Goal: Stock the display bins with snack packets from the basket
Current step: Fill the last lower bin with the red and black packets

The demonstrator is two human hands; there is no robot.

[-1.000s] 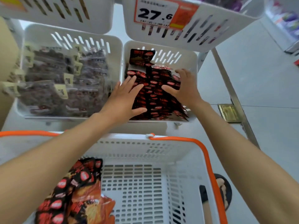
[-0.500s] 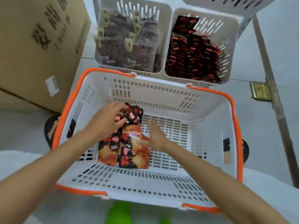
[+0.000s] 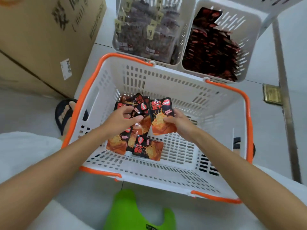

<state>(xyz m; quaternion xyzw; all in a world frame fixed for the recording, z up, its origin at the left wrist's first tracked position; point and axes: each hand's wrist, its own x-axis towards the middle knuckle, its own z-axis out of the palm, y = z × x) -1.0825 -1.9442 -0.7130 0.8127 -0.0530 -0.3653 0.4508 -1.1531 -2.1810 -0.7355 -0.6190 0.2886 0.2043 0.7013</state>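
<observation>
Snack packets (image 3: 146, 149), black and orange with red marks, lie in a loose pile on the slotted floor of the white basket (image 3: 166, 83), which fills the middle of the frame and has orange handles along its rim. Two bare arms reach into it from the lower corners. The left hand (image 3: 123, 121) is over the upper end of the pile, fingers and thumb curled round a few packets there. The right hand (image 3: 180, 123), just right of the pile, pinches a single packet (image 3: 162, 117) by its lower right edge between thumb and fingers. This one is tilted and raised off the basket floor, printed face toward the camera, and its left edge overlaps those under the left hand (whether they touch cannot be told).

Beyond the basket's far wall, at the top of the frame, two white slotted display bins stand side by side. The left bin (image 3: 188, 22) holds clear packs (image 3: 146, 34) of dark pieces with pale yellow labels. The right bin (image 3: 245, 22) holds red-and-black packets (image 3: 211, 52) stacked leaning on one another. A large cardboard box (image 3: 41, 39) with printed characters and a white sticker fills the upper left. A sandalled foot (image 3: 65, 113) shows at the basket's left side on the pale floor, and a brass floor plate (image 3: 272, 95) sits at the right. Something bright green (image 3: 131, 211) lies at the bottom centre.
</observation>
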